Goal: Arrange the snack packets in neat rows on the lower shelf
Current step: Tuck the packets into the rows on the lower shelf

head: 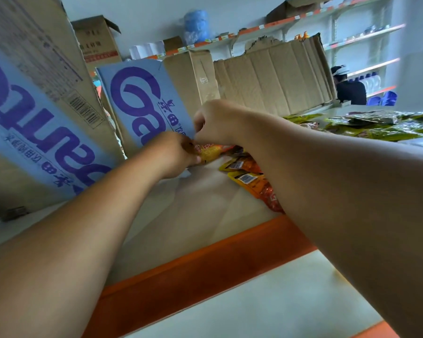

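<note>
Left hand (174,154) pinching yellow-orange snack packet (209,152) on shelf (193,215); right hand (214,123) curling just above it, grasp impossible to tell; orange packets (250,178) lying beside.

The pale shelf (200,211) has an orange strip (205,264) along its front edge. On it, boxes (47,132) with blue panels stand at the left and back, with flattened cardboard (274,81) upright beside them. Near the middle, orange packets (252,176) lie in a loose, overlapping heap; green packets (376,128) lie farther right.
</note>
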Available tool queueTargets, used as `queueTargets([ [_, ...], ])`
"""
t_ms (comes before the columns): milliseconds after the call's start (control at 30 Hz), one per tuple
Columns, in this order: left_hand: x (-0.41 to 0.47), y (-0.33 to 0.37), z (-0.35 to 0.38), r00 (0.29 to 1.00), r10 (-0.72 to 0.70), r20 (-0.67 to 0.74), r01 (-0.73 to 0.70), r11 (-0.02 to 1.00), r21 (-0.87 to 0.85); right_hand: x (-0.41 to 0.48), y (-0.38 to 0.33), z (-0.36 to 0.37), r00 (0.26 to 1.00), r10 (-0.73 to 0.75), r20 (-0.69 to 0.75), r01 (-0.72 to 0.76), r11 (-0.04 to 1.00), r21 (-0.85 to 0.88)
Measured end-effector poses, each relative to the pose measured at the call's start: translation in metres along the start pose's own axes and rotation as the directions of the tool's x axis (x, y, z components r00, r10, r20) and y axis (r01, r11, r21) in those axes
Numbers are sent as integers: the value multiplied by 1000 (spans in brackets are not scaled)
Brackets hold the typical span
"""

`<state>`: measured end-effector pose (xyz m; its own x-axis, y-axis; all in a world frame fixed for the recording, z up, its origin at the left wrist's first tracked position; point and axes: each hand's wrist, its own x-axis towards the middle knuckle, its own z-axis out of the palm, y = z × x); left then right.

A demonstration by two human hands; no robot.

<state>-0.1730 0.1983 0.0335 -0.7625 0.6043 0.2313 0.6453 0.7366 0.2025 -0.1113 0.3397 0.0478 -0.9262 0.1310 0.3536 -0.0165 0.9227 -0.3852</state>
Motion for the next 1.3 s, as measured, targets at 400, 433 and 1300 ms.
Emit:
queueTargets([
  [400,-9,-36,-30,877,-302,374,328,945,-4,4,8,16,979,40,201,60,882,-468],
  [433,-8,-37,-30,870,-322,373,345,939,7,4,7,16,977,20,214,92,861,-500],
  [1300,-15,-31,-32,905,-270,329,255,963,87,10,-3,29,964,-187,187,264,720,-642],
])
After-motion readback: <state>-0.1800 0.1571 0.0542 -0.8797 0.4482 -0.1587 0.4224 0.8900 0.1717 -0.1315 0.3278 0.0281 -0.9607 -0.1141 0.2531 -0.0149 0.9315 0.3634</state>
